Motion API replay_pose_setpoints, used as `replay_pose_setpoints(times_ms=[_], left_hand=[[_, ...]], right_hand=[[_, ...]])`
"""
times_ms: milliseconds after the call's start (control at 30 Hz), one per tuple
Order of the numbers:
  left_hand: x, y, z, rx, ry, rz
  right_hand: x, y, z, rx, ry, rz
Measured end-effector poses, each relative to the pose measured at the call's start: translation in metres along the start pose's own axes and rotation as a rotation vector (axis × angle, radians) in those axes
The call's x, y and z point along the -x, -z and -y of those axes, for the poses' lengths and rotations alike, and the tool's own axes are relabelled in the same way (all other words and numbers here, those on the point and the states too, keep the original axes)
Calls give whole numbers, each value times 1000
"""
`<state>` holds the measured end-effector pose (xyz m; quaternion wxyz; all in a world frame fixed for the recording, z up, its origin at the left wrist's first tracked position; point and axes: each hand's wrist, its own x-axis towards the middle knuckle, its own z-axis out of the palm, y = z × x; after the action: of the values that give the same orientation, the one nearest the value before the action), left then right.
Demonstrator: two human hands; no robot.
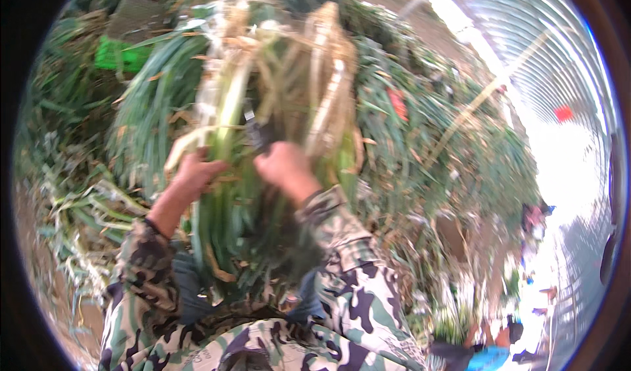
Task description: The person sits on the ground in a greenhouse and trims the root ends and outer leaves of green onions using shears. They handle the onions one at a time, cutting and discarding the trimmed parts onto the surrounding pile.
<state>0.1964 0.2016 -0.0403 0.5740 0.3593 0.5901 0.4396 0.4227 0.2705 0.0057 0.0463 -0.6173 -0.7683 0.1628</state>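
My left hand (pixel 196 173) grips a large leek or green onion stalk (pixel 231 104), with a pale curled leaf lying across the fingers. The stalk's white end points away from me and its green leaves hang toward my lap. My right hand (pixel 283 166), closed around a dark-handled knife or similar tool (pixel 254 127), is just right of the stalk; the tool is blurred. Beyond and right of my right hand stand more stalks with dry, brownish outer skins (pixel 330 85). Blur hides their root ends.
Heaps of green leaves (pixel 424 134) lie on both sides. At upper left is a bright green crate (pixel 121 55). Loose trimmed stalks (pixel 106 208) lie at left. A long pole (pixel 473 109) slants at right. Another person in blue (pixel 488 358) is at lower right.
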Motion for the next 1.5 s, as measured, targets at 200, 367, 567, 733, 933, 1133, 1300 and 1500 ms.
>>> replay_pose_setpoints(times_ms=[200,367,567,733,933,1133,1300,1500], left_hand=[[-6,21,3,18,-19,-59],[-7,22,-7,81,-108,-79],[-19,36,1,257,-74,-44],[-26,60,17,96,-180,-90],[-31,46,7,357,12,-181],[-3,24,-17,268,33,-123],[-15,26,-1,64,-63,-72],[-11,20,-18,-196,-45,-137]], right_hand=[[106,-19,-32,-31,229,141],[140,-17,-63,69,285,177],[131,-22,-36,24,341,70],[116,-19,-26,-79,229,-117],[105,-25,-18,-43,252,-133],[49,-19,-8,-102,104,-96],[-6,-3,20,-169,29,-91],[-58,47,40,-311,-163,-121]])
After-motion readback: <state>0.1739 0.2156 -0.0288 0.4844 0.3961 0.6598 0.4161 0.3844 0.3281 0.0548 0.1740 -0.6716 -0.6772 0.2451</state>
